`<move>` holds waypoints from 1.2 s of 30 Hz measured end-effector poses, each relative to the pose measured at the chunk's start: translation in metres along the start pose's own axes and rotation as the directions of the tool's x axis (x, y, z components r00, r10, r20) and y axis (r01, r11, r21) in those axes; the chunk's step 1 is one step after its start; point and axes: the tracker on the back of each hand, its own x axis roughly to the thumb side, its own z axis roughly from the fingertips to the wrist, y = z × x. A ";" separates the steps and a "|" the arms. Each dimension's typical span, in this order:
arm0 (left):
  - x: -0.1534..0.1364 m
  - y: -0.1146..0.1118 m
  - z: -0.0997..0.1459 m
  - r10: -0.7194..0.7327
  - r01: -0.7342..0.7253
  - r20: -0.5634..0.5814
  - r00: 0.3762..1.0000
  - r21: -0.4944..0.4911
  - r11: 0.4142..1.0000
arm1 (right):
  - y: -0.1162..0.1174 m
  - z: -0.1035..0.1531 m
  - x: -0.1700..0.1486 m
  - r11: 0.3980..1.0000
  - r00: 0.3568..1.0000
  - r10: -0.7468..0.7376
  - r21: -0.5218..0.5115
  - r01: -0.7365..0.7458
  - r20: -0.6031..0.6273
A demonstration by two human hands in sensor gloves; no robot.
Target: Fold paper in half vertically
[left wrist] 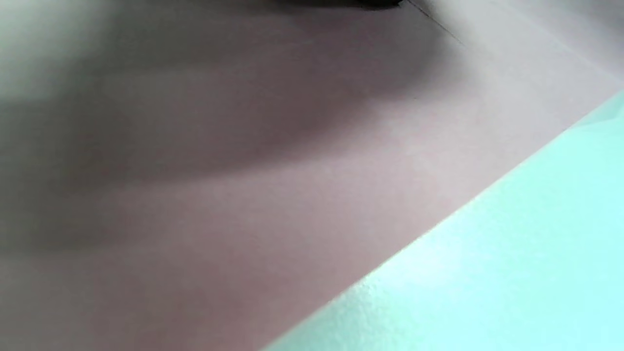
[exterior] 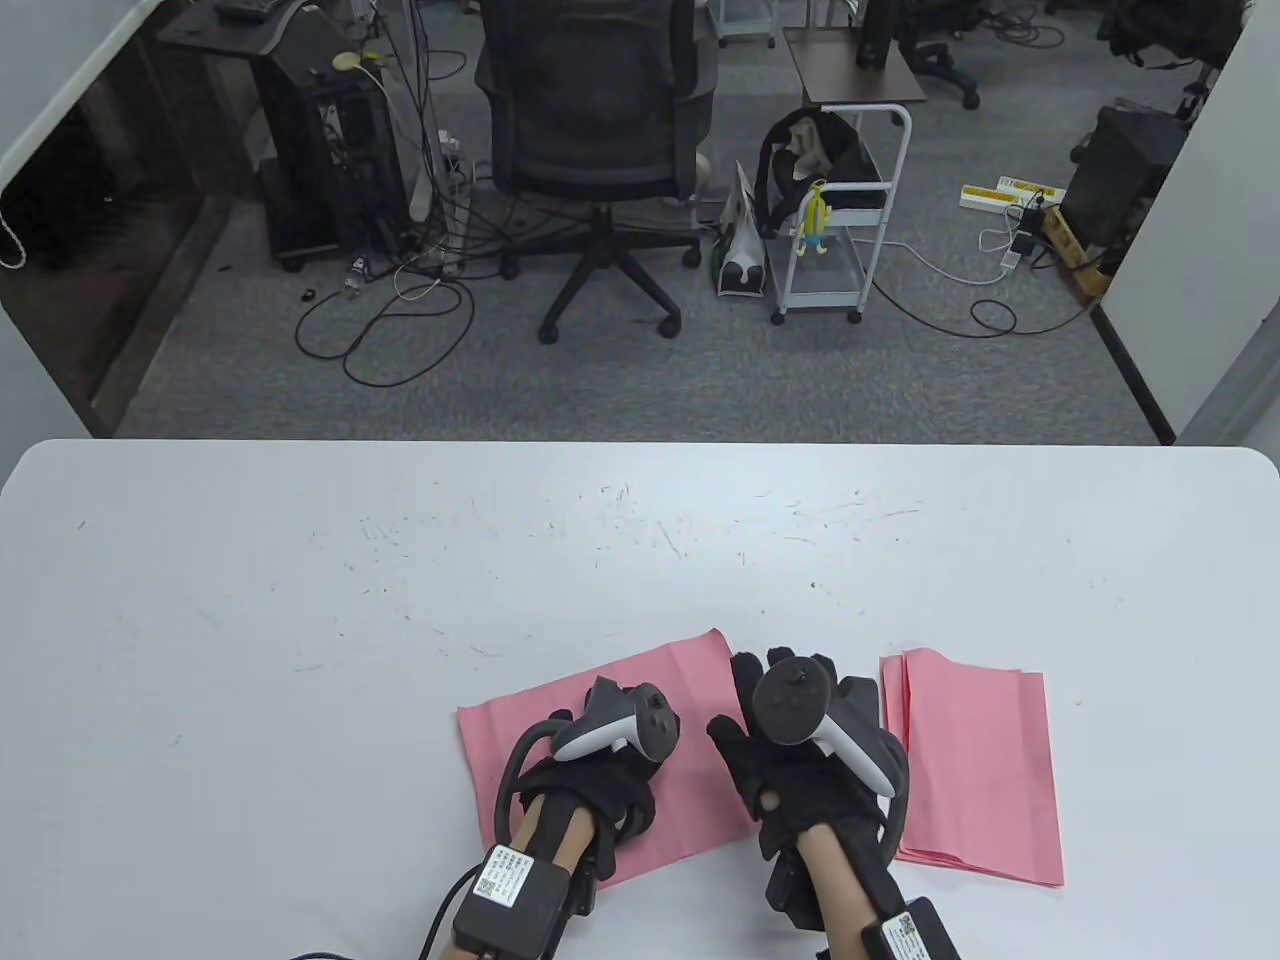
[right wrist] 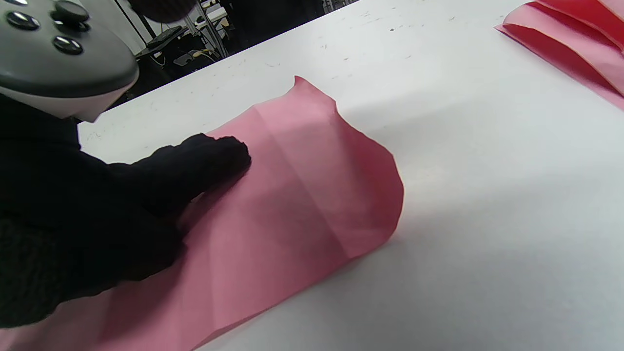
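A pink sheet of paper [exterior: 530, 730] lies on the white table [exterior: 400, 600] near its front edge, turned at an angle. In the right wrist view the paper [right wrist: 302, 195] is doubled over, and its right side stands up in a soft rounded bend. My left hand [exterior: 610, 795] rests on the paper, and its fingers [right wrist: 214, 156] press the top layer flat. My right hand [exterior: 760, 770] lies with fingers spread at the paper's right edge, thumb at the edge. The left wrist view shows only blurred paper [left wrist: 243, 195] close up.
A stack of folded pink sheets [exterior: 975, 770] lies just right of my right hand, also seen in the right wrist view [right wrist: 575, 44]. The table's front edge is close to both wrists. An office chair [exterior: 600, 150] and a cart [exterior: 840, 230] stand beyond the table.
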 end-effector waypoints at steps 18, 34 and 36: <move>0.009 -0.006 0.005 -0.096 0.091 0.113 0.989 0.053 0.994 | 0.005 -0.005 -0.004 1.000 1.000 0.004 0.029 -0.003 -0.020; -0.040 0.023 0.068 -0.063 0.038 0.049 0.997 0.411 0.911 | 0.004 -0.008 -0.008 1.000 1.000 -0.009 0.025 0.009 -0.022; -0.052 0.023 0.080 -0.031 0.019 0.018 0.999 0.459 0.888 | 0.005 -0.008 -0.008 1.000 1.000 -0.009 0.021 0.009 -0.020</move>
